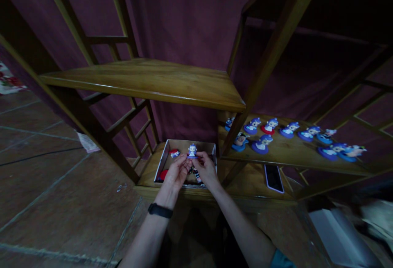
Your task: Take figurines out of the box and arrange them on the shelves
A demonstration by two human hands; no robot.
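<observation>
Purple base (192, 157) down, holding figurine (192, 150) upright over box (178, 144), lower centre, pinched between left hand (178, 170) and right hand (206, 170). For next move, keep level.

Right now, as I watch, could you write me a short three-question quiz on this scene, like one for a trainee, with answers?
1. True or false: the figurine between the left hand and right hand has a red base.
2. What lies on the lower board, right of the open box? (a) a cup (b) a phone (c) scissors
3. Fill in: the black band is worn on the ___ wrist.

Key: 1. False, its base is purple. 2. b, the phone. 3. left.
</observation>
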